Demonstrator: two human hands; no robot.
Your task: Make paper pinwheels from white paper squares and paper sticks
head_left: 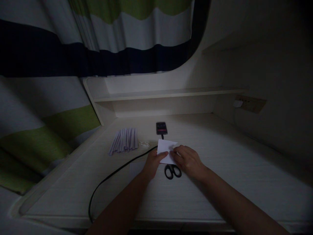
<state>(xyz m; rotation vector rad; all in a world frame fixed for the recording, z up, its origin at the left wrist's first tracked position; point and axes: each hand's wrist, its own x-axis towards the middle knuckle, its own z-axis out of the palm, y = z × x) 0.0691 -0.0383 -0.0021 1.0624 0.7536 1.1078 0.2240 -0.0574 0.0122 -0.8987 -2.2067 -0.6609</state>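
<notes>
A small white sheet of paper [166, 146] is held up off the desk between my two hands. My left hand [154, 159] grips its left edge, thumb on top. At the right side my right hand [186, 158] has its fingers closed together on the paper; a small pale thing may be between the fingertips, too dim to make out. Just below the paper lie scissors [172, 171], their black handles showing and their blades hidden under it. Another flat pale sheet [135, 169] rests on the desk left of my left wrist.
Several rolled paper tubes [124, 140] lie in a bundle at the left, beside a little heap of small white pieces [144, 144]. Behind the paper is a phone [161, 128] with a black cable [117, 169] curving to the front edge. A shelf [168, 94] spans the back.
</notes>
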